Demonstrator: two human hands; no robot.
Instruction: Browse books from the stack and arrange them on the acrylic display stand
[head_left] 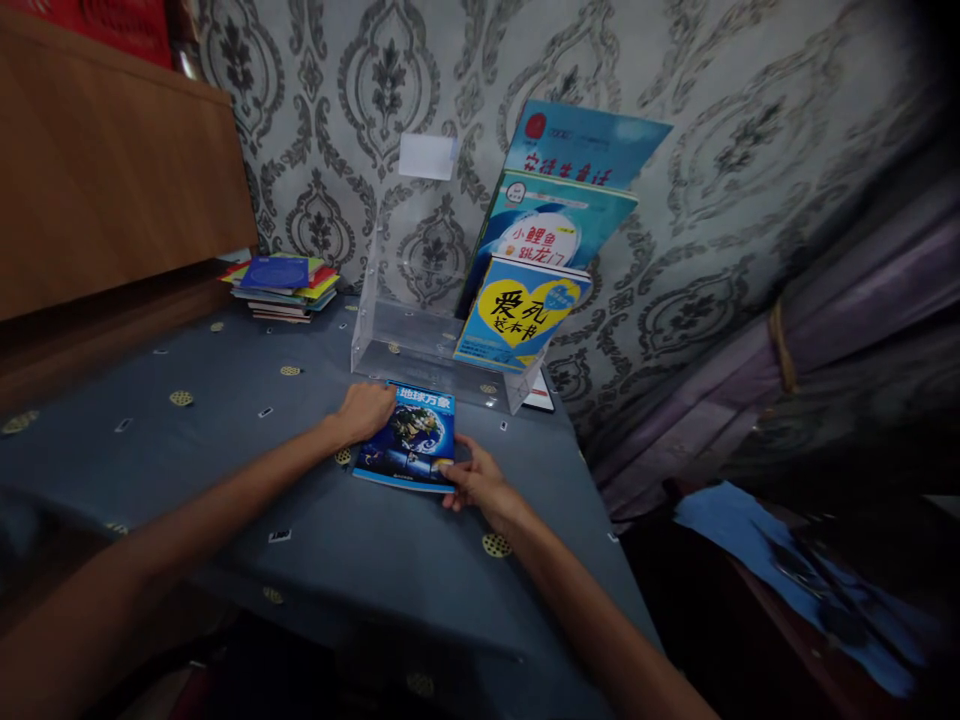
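Note:
A blue book (410, 440) with an Earth picture on its cover lies flat on the grey-blue tablecloth (247, 480), just in front of a clear acrylic display rack (397, 330). My left hand (365, 409) is closed over the book's upper left corner. My right hand (476, 480) grips its lower right corner, thumb on the cover. The rack's right side holds three books in tiers: a yellow-heart cover (517, 315) lowest, a teal one (551, 225) above it, a blue one (585, 145) at the top.
A stack of colourful books (281, 287) sits at the table's back left beside a wooden headboard (105, 170). Patterned wallpaper stands behind the rack. A purple curtain (840, 330) hangs at the right, with blue cloth (795, 560) below it past the table's right edge.

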